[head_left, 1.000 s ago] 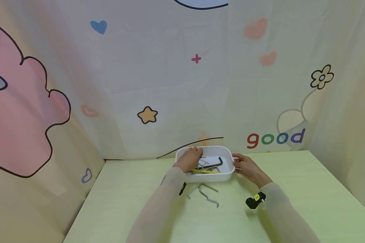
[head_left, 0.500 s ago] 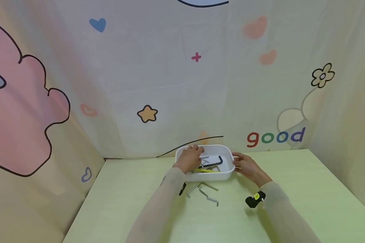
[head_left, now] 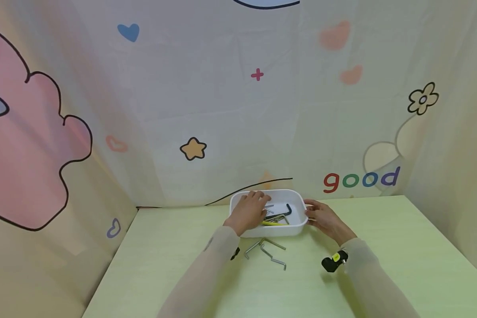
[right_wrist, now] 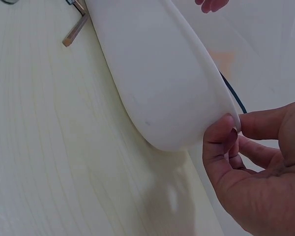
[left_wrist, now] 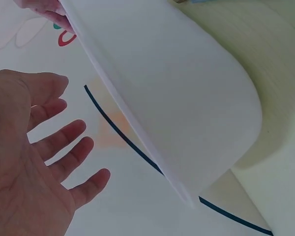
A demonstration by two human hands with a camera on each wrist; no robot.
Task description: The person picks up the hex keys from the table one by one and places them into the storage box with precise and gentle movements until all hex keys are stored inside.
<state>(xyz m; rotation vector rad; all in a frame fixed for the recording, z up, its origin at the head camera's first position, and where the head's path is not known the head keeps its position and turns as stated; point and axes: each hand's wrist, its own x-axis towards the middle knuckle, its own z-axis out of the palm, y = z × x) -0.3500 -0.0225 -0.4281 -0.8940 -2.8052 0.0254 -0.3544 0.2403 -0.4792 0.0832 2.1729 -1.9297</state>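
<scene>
While above tray [head_left: 278, 231], left fingers [left_wrist: 71, 160] (spread)

The table [head_left: 163, 265] bears a tray [head_left: 282, 231] and hex keys [head_left: 274, 244].

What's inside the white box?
In the white box you can see a bent black bar, something long and yellow, and thin metal pieces. The left hand blocks the left part, so anything under there can't be seen.

Lt-green worktop [head_left: 397, 234]; pale printed backdrop [head_left: 222, 97] behind, w/ pink cartoon shape [head_left: 20, 154] far L, orange star [head_left: 193, 149], blue heart [head_left: 129, 32] up L, multicol. "good" lettering [head_left: 363, 179] low R.
</scene>
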